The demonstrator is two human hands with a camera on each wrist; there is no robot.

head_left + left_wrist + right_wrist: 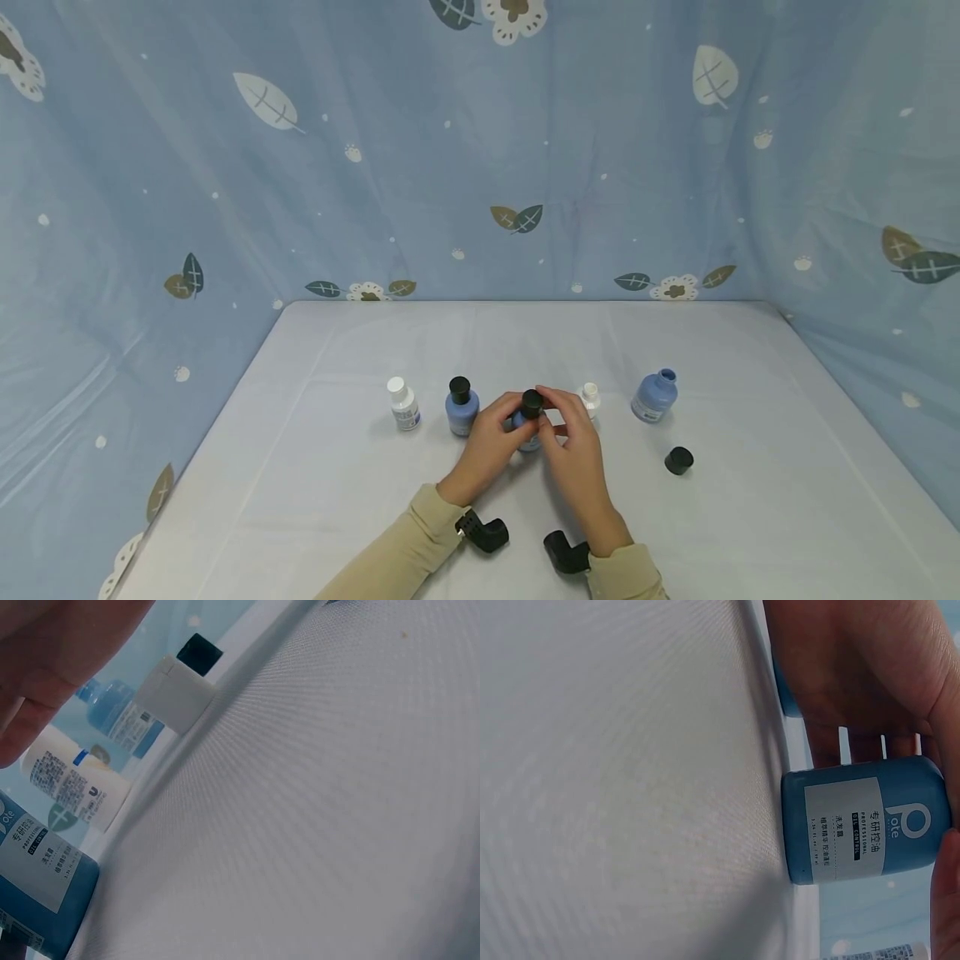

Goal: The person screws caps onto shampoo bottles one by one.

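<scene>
A blue bottle (pixel 528 445) with a black cap (pixel 532 403) stands upright on the table between both hands. My left hand (pixel 487 437) grips the bottle from the left; in the right wrist view its fingers (pixel 866 746) pass behind the labelled body. With index finger and thumb, my right hand (pixel 577 446) pinches at the cap from the right. Just behind this hand stands a white bottle (pixel 590 397), partly covered. Left of the left hand is another blue bottle (pixel 462 412), black-capped. In the left wrist view, the right hand (pixel 67 652) hangs above the white bottle (pixel 75 780).
At the left stands a white bottle (pixel 405 407) with a white cap. On the right, a blue bottle (pixel 654 397) has its neck uncovered, and a loose black cap (pixel 678 460) lies in front of it. A patterned blue curtain (pixel 480 150) hangs around the white table (pixel 315 483).
</scene>
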